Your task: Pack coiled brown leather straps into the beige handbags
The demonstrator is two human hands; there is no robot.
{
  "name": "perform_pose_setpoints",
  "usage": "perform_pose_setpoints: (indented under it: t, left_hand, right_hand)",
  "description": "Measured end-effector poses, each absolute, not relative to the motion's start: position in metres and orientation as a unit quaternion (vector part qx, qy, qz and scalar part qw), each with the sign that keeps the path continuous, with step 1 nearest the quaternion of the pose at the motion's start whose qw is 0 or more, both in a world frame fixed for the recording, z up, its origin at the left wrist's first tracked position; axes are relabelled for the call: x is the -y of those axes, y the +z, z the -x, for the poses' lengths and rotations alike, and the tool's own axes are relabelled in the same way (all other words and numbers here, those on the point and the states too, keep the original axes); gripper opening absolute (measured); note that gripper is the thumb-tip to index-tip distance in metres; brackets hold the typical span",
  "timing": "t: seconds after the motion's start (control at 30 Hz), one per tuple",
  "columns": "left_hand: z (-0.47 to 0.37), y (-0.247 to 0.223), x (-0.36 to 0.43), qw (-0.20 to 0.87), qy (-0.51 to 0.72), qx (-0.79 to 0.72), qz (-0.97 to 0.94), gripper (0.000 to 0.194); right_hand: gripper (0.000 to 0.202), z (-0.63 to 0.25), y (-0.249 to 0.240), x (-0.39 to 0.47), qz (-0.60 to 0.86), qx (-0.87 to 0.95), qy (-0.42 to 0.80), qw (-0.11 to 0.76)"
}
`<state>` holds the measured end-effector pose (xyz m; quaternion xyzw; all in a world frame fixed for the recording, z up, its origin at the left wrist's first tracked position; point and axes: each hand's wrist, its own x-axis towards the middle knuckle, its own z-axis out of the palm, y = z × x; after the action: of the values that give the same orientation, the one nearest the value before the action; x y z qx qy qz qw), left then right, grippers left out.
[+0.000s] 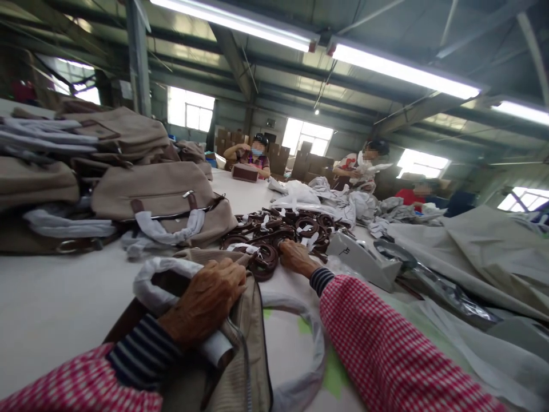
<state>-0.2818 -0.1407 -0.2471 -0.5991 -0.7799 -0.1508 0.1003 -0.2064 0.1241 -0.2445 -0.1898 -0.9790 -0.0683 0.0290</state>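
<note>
My left hand [210, 297] is closed on the top edge of a beige handbag [251, 343], close to its zip. The bag stands tilted in front of me, and its two handles are wrapped in white paper; one handle [306, 343] loops out to the right. My right hand [298, 257] reaches forward to a heap of coiled dark brown straps [306, 226]. Its fingers curl at a strap on the near side of the heap, with the fingertips partly hidden. Some straps have white wrapping on them.
Beige handbags [150, 191] are piled on the left of the white table [55, 309]. A grey box [364, 260], clear plastic and large pale sheets [480, 252] lie on the right. White wrapping [300, 194] lies behind the straps. Several people work across the table.
</note>
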Motion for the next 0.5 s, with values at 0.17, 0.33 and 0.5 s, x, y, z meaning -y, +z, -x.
perform_pose_setpoints:
  t: [0.17,0.33,0.5]
  left_hand:
    - [0.283,-0.247,0.140,0.109,-0.152,0.775,0.604,0.019]
    - [0.285,-0.248,0.139,0.119,-0.155,0.772,0.605,0.022]
    - [0.283,-0.243,0.140,0.106,-0.152,0.782,0.595,0.020]
  right_hand:
    - [0.020,0.178,-0.223,-0.135,0.180,0.979,-0.094,0.034]
    - [0.022,0.102,-0.194,-0.138,0.179,0.976,-0.112,0.059]
    - [0.033,0.032,-0.184,-0.121,0.101,0.989,-0.079,0.077]
